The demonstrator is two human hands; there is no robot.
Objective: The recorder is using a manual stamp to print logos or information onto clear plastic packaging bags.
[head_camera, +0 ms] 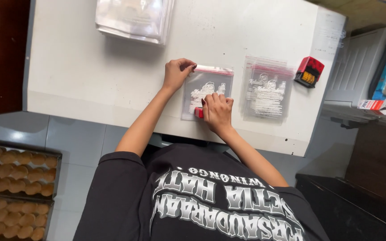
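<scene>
On the white table (90, 67), above a grey tiled floor (77, 138), a clear printed pouch (206, 91) is pinned flat: its top corner is pinched by the left hand (178, 72), and a small red stamp (199, 112) is gripped by the right hand (217, 111) at its lower edge.

hands (199, 96) on printed pouch (207, 91), white table (90, 67)

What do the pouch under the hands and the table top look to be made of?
Printed pouch: thin clear plastic film, likely; glossy, table shows through, red zip strip on top. White table: smooth matte surface, perhaps laminate or painted board; cannot tell which.
</scene>
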